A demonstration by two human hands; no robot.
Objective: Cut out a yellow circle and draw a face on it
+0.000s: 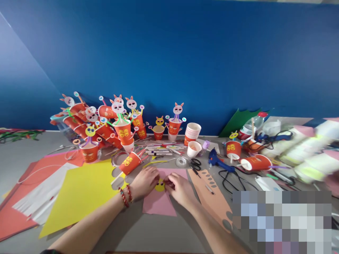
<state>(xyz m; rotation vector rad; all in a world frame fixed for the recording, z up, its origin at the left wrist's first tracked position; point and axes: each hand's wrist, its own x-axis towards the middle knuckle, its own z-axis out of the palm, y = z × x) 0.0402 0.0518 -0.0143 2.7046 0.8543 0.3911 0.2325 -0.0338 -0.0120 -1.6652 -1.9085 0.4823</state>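
Left hand (145, 180) is in close, fingers curled and bunched, tips right at the left edge of a small yellow paper face (160, 187)! And across from it comes the right hand (180, 187), thumb and fingers bent almost together at the face's upper right edge. Whether either one truly pinches it, I cannot tell; the fingertips are partly hidden. So the face sits squarely between the two hands, dark eyes showing, and under it lies a pink sheet (159, 206), reaching out toward the wearer below the hands.

Red beaded bracelets (123, 197) circle the left wrist. Out to the left of that hand, a big yellow sheet (76, 194) spreads wide, and just beyond the knuckles an orange paper cup (130, 163) lies tipped on its side.

Over to the right hand: a peach strip (209, 197), punched with holes, runs alongside it. Just ahead, black scissors (195, 164) and a roll of tape (181, 162); farther right, a blue glue gun (221, 162) trails its cord. Well beyond both hands, markers (160, 153) lie scattered, with a stack of cups (192, 130) standing behind them, to the right.
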